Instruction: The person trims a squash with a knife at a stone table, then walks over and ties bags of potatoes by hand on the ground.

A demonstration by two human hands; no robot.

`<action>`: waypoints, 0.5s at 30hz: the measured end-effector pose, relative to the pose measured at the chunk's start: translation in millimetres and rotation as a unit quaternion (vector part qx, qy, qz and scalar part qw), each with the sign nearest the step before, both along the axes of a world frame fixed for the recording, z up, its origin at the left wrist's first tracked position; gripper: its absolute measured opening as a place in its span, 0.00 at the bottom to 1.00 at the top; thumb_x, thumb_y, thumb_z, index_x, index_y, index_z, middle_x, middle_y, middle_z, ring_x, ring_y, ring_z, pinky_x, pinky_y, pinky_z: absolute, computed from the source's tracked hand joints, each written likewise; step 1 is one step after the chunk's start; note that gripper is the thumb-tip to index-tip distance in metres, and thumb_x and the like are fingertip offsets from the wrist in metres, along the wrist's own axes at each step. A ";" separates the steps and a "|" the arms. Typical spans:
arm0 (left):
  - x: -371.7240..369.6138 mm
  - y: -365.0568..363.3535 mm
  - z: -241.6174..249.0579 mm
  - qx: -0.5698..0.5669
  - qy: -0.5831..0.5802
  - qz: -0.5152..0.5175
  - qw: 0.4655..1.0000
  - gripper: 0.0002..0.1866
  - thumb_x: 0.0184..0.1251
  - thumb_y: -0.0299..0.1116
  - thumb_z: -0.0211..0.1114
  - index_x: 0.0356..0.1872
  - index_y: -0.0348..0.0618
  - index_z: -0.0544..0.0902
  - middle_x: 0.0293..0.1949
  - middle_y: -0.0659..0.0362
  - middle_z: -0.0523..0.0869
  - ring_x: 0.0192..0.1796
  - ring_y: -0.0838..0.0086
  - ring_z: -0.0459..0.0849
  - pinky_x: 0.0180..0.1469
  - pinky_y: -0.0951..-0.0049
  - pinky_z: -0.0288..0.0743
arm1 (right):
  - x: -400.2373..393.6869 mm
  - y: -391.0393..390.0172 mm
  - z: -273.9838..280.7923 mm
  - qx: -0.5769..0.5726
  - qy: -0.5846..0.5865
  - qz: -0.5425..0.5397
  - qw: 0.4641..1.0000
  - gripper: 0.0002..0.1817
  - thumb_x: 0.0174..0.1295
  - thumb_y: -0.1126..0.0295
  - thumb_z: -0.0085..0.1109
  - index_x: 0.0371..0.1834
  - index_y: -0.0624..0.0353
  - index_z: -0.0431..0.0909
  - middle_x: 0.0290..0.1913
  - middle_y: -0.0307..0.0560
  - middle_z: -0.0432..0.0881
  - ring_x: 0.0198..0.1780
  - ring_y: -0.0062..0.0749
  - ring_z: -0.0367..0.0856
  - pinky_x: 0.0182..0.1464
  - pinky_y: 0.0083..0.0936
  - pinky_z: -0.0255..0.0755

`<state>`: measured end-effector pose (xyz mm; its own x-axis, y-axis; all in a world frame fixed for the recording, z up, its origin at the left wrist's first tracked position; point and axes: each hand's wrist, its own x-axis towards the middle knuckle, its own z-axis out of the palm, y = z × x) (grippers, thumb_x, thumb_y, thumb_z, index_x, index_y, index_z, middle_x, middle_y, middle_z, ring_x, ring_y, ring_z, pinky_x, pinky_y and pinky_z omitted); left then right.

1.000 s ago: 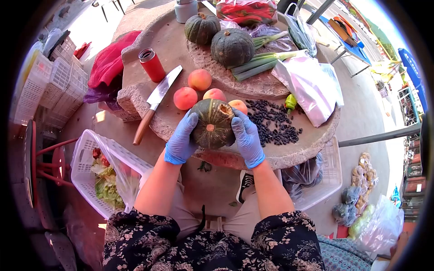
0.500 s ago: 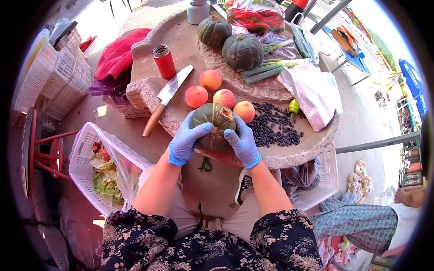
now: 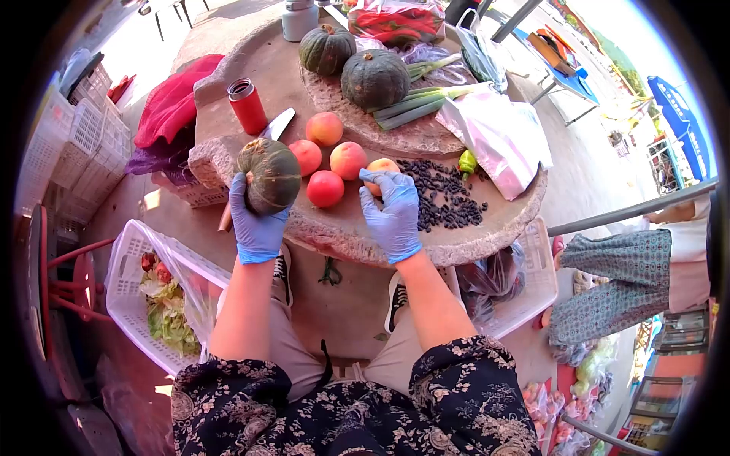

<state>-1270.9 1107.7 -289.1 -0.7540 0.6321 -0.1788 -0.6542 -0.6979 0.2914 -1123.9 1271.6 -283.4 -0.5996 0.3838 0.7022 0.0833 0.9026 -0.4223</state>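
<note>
A small dark green pumpkin (image 3: 268, 176) rests in my gloved left hand (image 3: 257, 228), whose fingers are wrapped under and around it at the table's left front edge. It covers the middle of a knife (image 3: 278, 125); only the blade's end and a bit of the handle show. My gloved right hand (image 3: 393, 216) has its thumb and index finger apart, right at a peach (image 3: 381, 169) that it partly covers. Just left are more peaches (image 3: 348, 160) and a smooth red round fruit (image 3: 325, 188). Black seeds (image 3: 442, 194) lie spread to the right of this hand.
On the stone table (image 3: 334, 230) stand a red open flask (image 3: 247, 106), two larger pumpkins (image 3: 375, 79), leeks (image 3: 418, 106), a green pepper (image 3: 468, 162) and a white bag (image 3: 494, 137). A white crate (image 3: 125, 296) with vegetable scraps is at lower left. Another person's legs (image 3: 616, 281) show at right.
The pumpkin has moved from between both hands to the left, now in my left hand alone. My right hand has let go and sits by the peach. The red fruit has come into view.
</note>
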 end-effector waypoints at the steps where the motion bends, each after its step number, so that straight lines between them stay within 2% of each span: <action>1: 0.8 1.5 0.1 0.006 -0.006 0.002 1.000 0.24 0.61 0.47 0.58 0.56 0.51 0.72 0.56 0.56 0.76 0.58 0.62 0.74 0.60 0.53 0.67 | 0.8 8.5 0.5 0.004 -0.029 -0.041 0.999 0.23 0.46 0.66 0.67 0.46 0.58 0.75 0.41 0.50 0.76 0.45 0.46 0.73 0.47 0.37 0.67; 2: 0.9 3.1 -0.2 0.012 -0.010 0.004 1.000 0.23 0.60 0.47 0.58 0.55 0.51 0.73 0.55 0.56 0.77 0.58 0.62 0.74 0.59 0.54 0.67 | 1.2 16.9 -1.7 0.009 -0.057 -0.082 0.995 0.30 0.43 0.63 0.69 0.52 0.58 0.71 0.47 0.53 0.74 0.49 0.48 0.71 0.50 0.39 0.65; 3: 1.0 4.4 -0.4 0.018 -0.014 0.006 1.000 0.23 0.60 0.47 0.58 0.55 0.51 0.73 0.55 0.57 0.77 0.57 0.62 0.74 0.58 0.55 0.68 | 1.7 24.4 -5.7 0.001 -0.117 -0.112 0.987 0.43 0.39 0.59 0.72 0.61 0.61 0.63 0.53 0.59 0.69 0.53 0.49 0.70 0.53 0.39 0.66; 7: 0.5 5.3 0.2 0.042 -0.021 0.012 0.999 0.21 0.60 0.48 0.58 0.53 0.53 0.74 0.53 0.58 0.78 0.56 0.63 0.76 0.56 0.55 0.70 | -3.4 34.7 -18.7 -0.084 -0.183 -0.116 0.973 0.51 0.36 0.57 0.75 0.65 0.62 0.58 0.54 0.61 0.69 0.54 0.53 0.70 0.57 0.41 0.66; 10: 1.3 2.3 0.8 0.041 -0.017 0.011 0.999 0.20 0.60 0.48 0.57 0.52 0.53 0.75 0.52 0.58 0.79 0.55 0.63 0.76 0.54 0.55 0.71 | -7.9 34.1 -19.7 -0.131 -0.214 -0.107 0.962 0.49 0.36 0.59 0.74 0.64 0.62 0.59 0.54 0.61 0.70 0.55 0.52 0.70 0.57 0.40 0.66; 13: 2.4 -2.8 0.6 0.046 -0.016 0.008 0.999 0.20 0.61 0.48 0.57 0.52 0.53 0.75 0.52 0.58 0.79 0.54 0.64 0.77 0.54 0.55 0.71 | -10.2 34.4 -23.7 -0.139 -0.186 -0.098 0.968 0.46 0.38 0.62 0.74 0.62 0.64 0.61 0.53 0.59 0.71 0.55 0.49 0.71 0.57 0.36 0.67; 15: 2.5 -4.4 2.3 0.054 -0.022 0.003 0.998 0.20 0.61 0.48 0.57 0.52 0.53 0.75 0.52 0.58 0.79 0.54 0.64 0.77 0.54 0.55 0.71 | -9.6 37.1 -25.2 -0.179 -0.081 -0.089 0.977 0.42 0.39 0.63 0.73 0.60 0.65 0.64 0.52 0.59 0.73 0.53 0.46 0.73 0.55 0.33 0.68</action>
